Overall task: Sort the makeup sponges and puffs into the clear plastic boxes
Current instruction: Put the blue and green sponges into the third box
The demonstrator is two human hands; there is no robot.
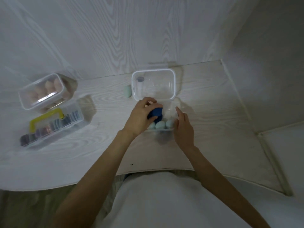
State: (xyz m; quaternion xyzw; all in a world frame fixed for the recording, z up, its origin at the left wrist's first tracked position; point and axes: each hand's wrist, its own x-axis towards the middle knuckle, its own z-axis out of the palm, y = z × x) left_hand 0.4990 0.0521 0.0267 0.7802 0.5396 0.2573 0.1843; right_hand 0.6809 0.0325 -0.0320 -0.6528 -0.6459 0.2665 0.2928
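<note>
**Dark blue sponge held over the open clear box**

Head view: the left hand [139, 117] curls its fingers round a dark blue sponge [156, 112] above the clear box [162, 129]; most of the sponge is covered, so its long axis cannot be told. Three pale blue sponges [160, 125] sit in a row along the box's near wall. The right hand [183, 127] lies flat-fingered against the box's right side, holding nothing. The lid [153, 84] lies beyond, a green sponge [128, 91] beside it. The table [98, 153] is pale woodgrain, with walls close behind and right.
</note>
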